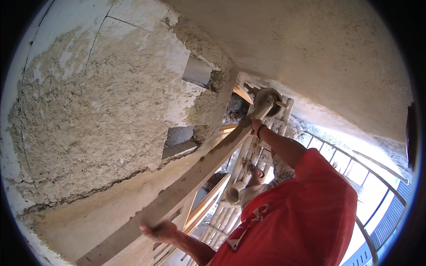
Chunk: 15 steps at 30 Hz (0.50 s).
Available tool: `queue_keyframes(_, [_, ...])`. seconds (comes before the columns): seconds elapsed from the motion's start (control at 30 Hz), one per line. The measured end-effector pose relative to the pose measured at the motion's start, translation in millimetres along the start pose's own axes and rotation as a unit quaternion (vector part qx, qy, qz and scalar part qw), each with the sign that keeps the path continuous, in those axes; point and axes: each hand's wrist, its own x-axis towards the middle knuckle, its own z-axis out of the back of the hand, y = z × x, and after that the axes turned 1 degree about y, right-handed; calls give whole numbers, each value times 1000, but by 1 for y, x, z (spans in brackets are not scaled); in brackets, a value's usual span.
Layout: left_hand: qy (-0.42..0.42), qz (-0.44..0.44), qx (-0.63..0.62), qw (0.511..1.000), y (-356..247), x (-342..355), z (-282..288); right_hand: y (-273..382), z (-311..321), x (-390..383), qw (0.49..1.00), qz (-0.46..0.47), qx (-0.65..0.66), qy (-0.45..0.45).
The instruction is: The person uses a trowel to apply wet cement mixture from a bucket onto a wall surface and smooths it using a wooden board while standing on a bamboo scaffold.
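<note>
In the head view, a long, mortar-smeared board (191,177) runs diagonally from the lower left of the frame to just above the centre, its far end over a bucket (278,111). The hands are well apart along it. The right hand (256,126), with a dark bracelet at the wrist, is closed around the board near its upper end. The left hand (160,232), at the lower centre, is against the board's edge; it is blurred, so whether its fingers are clamped cannot be told.

A short wooden handle (281,104) shows at the bucket. A second bucket (232,193) stands lower, near the person's legs, on a platform of poles (218,225). A rough, partly plastered wall (97,102) with two rectangular openings fills the left of the frame; a metal railing (385,182) curves along the right, beyond the person's red shirt (306,204).
</note>
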Motion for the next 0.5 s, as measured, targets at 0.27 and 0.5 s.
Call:
queue_keyframes(0.27, [45,38,-48,997,56,-2,-173,53,44,20,976,64,-205,29])
queue_keyframes(0.5, [111,-29,-12,993,69,-29,-244,61,181,2,960,86,-263,-29])
